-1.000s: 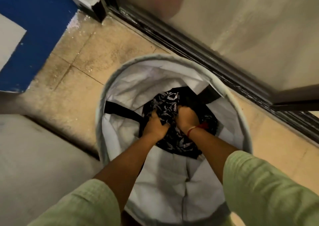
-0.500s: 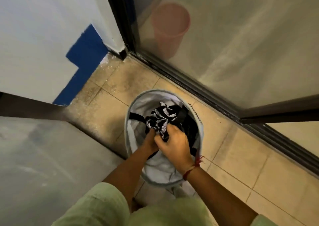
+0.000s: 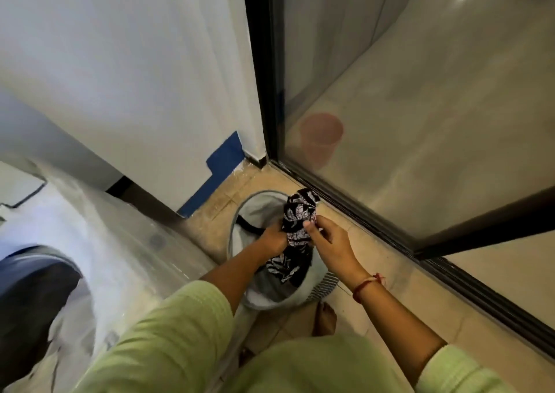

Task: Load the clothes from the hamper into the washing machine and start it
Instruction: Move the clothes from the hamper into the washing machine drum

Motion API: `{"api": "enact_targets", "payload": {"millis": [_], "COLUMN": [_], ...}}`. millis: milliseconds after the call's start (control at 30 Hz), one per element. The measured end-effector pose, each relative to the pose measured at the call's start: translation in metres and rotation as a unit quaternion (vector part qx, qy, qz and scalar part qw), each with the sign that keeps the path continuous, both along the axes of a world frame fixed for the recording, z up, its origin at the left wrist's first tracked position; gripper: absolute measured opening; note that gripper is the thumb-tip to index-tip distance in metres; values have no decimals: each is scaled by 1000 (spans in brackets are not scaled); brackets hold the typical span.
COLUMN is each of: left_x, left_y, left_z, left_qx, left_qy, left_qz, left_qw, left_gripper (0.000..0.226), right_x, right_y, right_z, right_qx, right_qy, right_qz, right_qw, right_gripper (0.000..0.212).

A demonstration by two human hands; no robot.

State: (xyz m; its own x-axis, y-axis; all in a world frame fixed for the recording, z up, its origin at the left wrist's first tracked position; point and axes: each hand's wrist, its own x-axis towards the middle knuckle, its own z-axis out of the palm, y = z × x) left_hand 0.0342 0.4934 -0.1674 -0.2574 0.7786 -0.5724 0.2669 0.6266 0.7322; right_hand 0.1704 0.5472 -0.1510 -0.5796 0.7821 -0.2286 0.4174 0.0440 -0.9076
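Head view: gripping bunched black-and-white garment [image 3: 300, 212] with curled fingers of left hand [image 3: 274, 238] and right hand [image 3: 330, 242], holding it over open hamper [image 3: 255, 212], lower end hanging inside; standing between washing machine [image 3: 120, 227] and glass door [image 3: 420, 122]

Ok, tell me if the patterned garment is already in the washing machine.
No: the left hand and right hand hold the black-and-white garment over the hamper, apart from the washing machine.
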Motion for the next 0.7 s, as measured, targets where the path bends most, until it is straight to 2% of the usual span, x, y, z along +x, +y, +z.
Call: {"api": "enact_targets", "payload": {"millis": [67, 167, 233, 367, 567, 633, 700], "left_x": [3, 8, 14, 35, 52, 51, 46], "left_y": [-10, -9, -3, 15, 21, 14, 11], "left_z": [-9, -20, -30, -36, -44, -41, -39], "left_qx": [-11, -28, -57, -72, -83, -77, -66], "left_qy": [-3, -36, -56, -121, -155, -184, -248], "left_qz": [9, 48, 77, 118, 58, 92, 147], "left_qw": [1000, 998, 994, 983, 983, 976, 955], "left_gripper": [38, 35, 36, 38, 51, 56, 48], "right_x": [0, 4, 8, 16, 27, 24, 19], "right_y": [-6, -7, -7, 0, 15, 15, 14], "right_z": [2, -13, -22, -32, -29, -24, -16], "right_qx": [-31, -11, 2, 33, 34, 43, 51], "right_qy": [-6, -52, -73, -91, -131, -148, -147], "right_qz": [40, 58, 42, -5, -19, 1, 10], "right_qw": [999, 997, 996, 995, 991, 988, 988], "right_gripper": [15, 35, 41, 45, 47, 45, 43]}}
